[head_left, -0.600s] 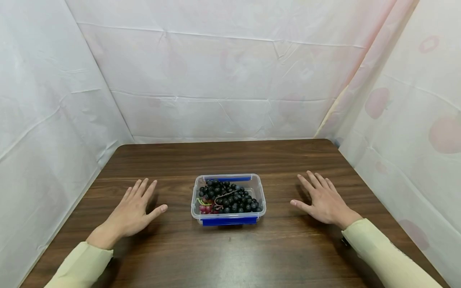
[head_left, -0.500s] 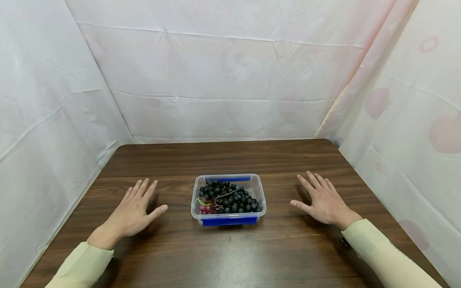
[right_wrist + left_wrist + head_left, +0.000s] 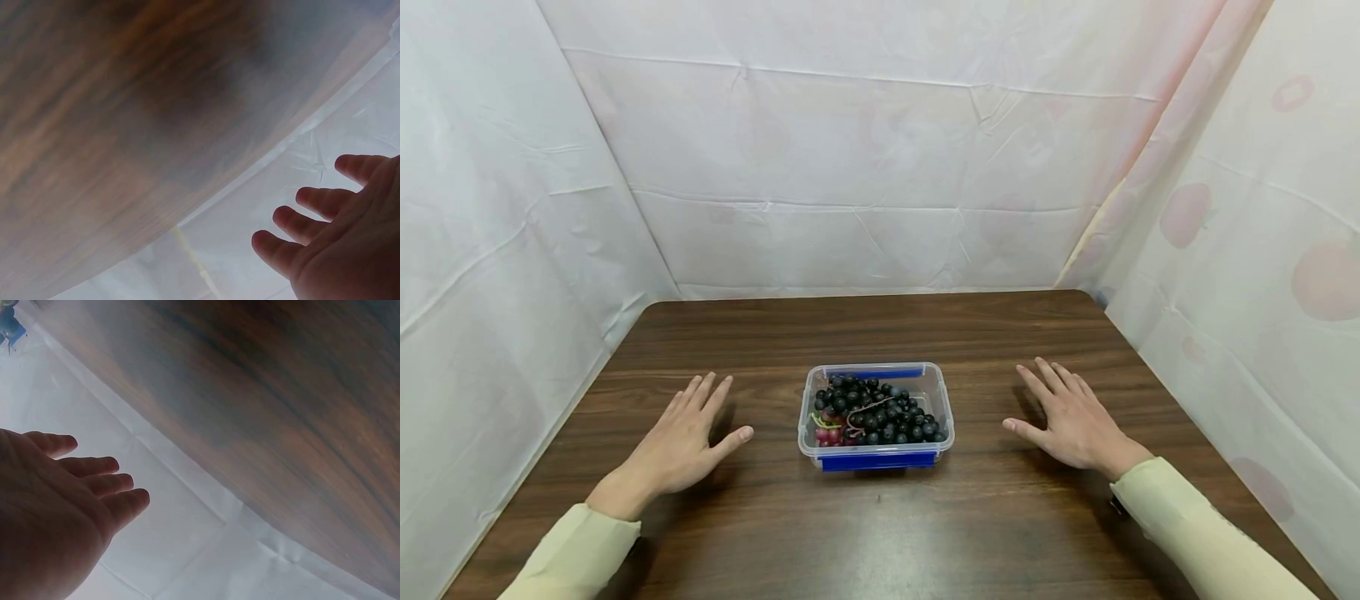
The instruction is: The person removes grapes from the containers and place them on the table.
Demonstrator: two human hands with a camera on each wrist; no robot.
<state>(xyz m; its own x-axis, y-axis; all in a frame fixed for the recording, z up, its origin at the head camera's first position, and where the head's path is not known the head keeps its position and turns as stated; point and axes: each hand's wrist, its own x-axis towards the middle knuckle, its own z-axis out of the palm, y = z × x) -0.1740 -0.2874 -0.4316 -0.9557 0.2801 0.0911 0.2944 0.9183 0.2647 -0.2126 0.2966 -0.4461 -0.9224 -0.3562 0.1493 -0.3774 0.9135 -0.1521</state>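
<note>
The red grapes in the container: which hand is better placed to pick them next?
Probably the left hand. The red grapes lie in the near left corner of the container, on that hand's side; the right hand would likely reach across the dark grapes. Neither hand holds anything.

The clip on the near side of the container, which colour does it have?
The near clip is blue, seen best in the head view.

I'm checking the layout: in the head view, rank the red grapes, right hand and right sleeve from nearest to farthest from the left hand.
1. Red grapes: near left corner of the container.
2. Right hand: past the container, on the right.
3. Right sleeve: beyond that hand, farther right.
</note>
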